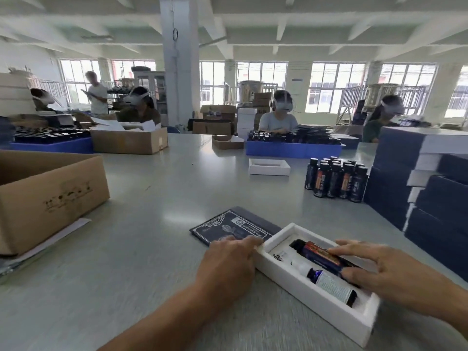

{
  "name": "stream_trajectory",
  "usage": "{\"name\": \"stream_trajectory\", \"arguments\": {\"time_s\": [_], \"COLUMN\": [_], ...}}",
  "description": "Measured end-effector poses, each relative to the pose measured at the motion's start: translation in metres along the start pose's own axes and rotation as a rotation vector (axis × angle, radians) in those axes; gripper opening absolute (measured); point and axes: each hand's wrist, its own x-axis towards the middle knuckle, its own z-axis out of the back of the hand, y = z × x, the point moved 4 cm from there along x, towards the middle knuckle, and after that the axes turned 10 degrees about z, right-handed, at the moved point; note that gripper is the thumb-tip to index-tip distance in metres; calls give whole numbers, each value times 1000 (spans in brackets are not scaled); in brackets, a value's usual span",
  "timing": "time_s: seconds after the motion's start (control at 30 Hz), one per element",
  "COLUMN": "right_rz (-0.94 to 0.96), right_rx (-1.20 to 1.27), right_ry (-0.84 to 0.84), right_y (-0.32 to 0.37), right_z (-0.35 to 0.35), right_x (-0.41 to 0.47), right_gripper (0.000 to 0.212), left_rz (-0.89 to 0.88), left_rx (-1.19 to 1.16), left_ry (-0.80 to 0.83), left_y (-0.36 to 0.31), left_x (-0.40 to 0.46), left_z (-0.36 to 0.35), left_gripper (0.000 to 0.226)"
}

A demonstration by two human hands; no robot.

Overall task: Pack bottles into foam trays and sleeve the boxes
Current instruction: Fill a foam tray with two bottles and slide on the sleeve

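The step in hand was packing. The foam tray (314,295) lay at the near right of the surface (157,198), its long axis running from far left to near right. Two bottles lay in it along that axis: the front bottle (331,283) with its cap toward the near right, the rear bottle (317,253) with its dark end toward the far left.

The right hand (395,272) pressed the rear bottle down, fingers fairly straight, grip not closed round it. The left hand (229,259) steadied the tray's far-left end, fingers lightly curled against the rim.

The sleeve (234,228) lay flat just beyond. Next, judging by this, the bottle needed seating flush before sleeving.
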Motion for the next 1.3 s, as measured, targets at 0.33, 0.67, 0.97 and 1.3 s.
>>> {"name": "stream_trajectory", "arguments": {"time_s": [0.33, 0.67, 0.97, 1.3], "right_rz": [35, 41, 38, 46], "right_rx": [-26, -9, -3, -15], "right_ry": [-27, -34, -17, -21], "right_y": [-9, -9, -10, -11], "right_z": [0, -1, 0, 1], "right_x": [-1, -2, -1, -2], "right_gripper": [35, 34, 36, 35], "left_rz": [420, 448, 377, 185], "left_rx": [129, 219, -66, -38], "left_ry": [38, -92, -221, -396], "left_y": [83, 81, 79, 60], "left_x": [36, 35, 33, 27], "left_z": [6, 10, 22, 35], "left_gripper": [59, 57, 53, 42]}}
